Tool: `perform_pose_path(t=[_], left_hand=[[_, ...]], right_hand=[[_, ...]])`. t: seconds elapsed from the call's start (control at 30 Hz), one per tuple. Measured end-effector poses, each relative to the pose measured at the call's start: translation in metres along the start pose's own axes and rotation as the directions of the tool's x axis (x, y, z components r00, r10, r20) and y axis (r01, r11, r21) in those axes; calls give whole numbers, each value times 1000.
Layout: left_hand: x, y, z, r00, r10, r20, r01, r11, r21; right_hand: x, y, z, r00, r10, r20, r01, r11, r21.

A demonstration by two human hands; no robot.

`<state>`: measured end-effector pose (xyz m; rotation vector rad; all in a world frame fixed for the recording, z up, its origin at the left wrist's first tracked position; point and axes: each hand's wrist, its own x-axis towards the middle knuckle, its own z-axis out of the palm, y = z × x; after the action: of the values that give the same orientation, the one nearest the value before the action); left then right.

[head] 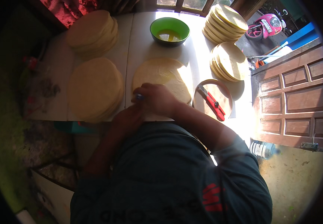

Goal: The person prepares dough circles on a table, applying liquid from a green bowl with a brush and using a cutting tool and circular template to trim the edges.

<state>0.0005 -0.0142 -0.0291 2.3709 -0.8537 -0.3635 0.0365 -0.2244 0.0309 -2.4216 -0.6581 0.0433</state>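
A round, pale flat sheet of what looks like dough lies on the white table before me, with a wet yellowish patch on its top. My right hand is bent over the sheet's near left edge, a ring visible on one finger. Just below it, at the table's front edge, is my left hand, its fingers meeting those of the right. Shadow and blur hide whether the fingertips pinch anything. A green bowl with yellow liquid stands beyond the sheet. To the right, a red utility knife rests on a round board.
Stacks of similar rounds stand at near left, far left, far right and right. A wooden panelled door stands beyond the table's right side. A large water bottle lies near its foot.
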Motion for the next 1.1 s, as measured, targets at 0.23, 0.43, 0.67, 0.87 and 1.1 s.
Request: perform_pose_path(t=[0.23, 0.43, 0.67, 0.87, 1.1], left_hand=[[-85, -30, -71, 890, 173, -423, 44, 888, 458], [-61, -47, -108, 889, 130, -440, 97, 884, 457], [-65, -52, -110, 896, 210, -390, -1, 882, 471], [-73, -48, -109, 883, 287, -371, -61, 855, 515], [-70, -50, -131, 903, 341, -262, -204, 876, 438]], right_hand=[[1, 87, -55, 819, 491, -298, -494, 867, 70], [-9, 38, -5, 967, -163, -198, 98, 948, -304], [-61, 16, -10, 985, -174, -6, 163, 934, -318], [-74, 39, -56, 975, 4, -221, -23, 996, -84], [-44, 0, -21, 987, -43, -154, 29, 995, -94]])
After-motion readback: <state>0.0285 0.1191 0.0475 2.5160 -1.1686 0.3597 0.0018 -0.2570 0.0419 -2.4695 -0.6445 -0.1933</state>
